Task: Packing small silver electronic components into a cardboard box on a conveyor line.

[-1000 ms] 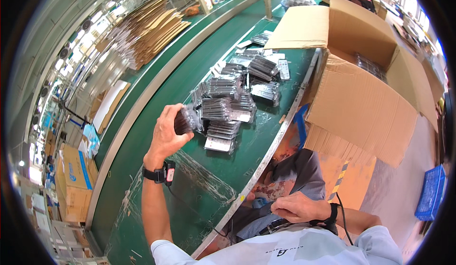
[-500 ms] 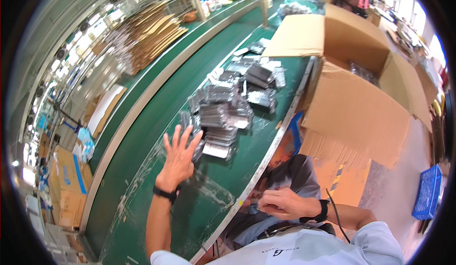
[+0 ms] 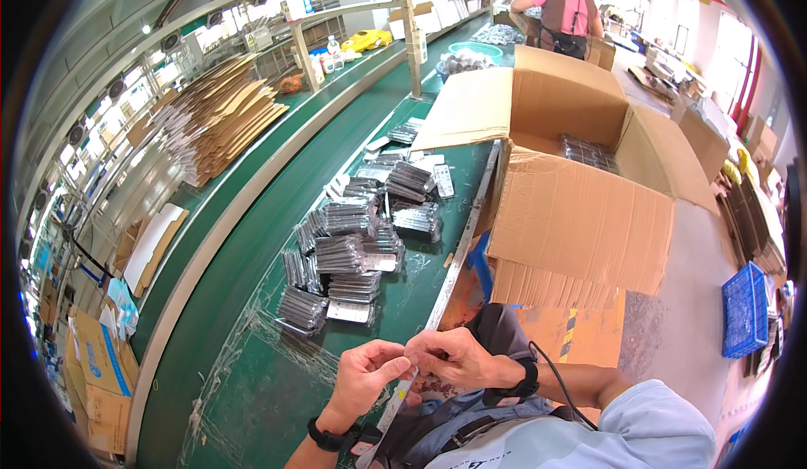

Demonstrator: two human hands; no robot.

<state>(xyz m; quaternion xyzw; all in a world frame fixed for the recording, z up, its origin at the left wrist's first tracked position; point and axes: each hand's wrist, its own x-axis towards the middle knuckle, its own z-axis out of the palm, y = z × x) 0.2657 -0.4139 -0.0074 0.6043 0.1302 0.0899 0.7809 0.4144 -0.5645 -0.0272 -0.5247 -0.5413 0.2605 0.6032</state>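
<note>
My left hand (image 3: 363,383) and my right hand (image 3: 454,358) meet over the near edge of the green bench, fingertips pinched together. Whatever lies between the fingers is too small or hidden to name. Just beyond them on the green surface sits a pile of dark flat pieces in clear plastic (image 3: 340,253), stacked in several bundles. Nearest my left hand is one tilted bundle (image 3: 302,309), beside a bundle with a pale label (image 3: 350,312). To the right stands an open cardboard box (image 3: 580,221), with some wrapped bundles (image 3: 588,151) inside.
A metal rail (image 3: 220,204) curves along the left side of the bench. Flattened cardboard sheets (image 3: 227,124) are stacked past it. A blue plastic crate (image 3: 745,311) is at the right. Farther off, another person (image 3: 565,11) stands facing away, near a green basin (image 3: 475,50).
My left hand has come back from the wrapped bundles to meet my right hand. The view has shifted, showing more of the room ahead.
</note>
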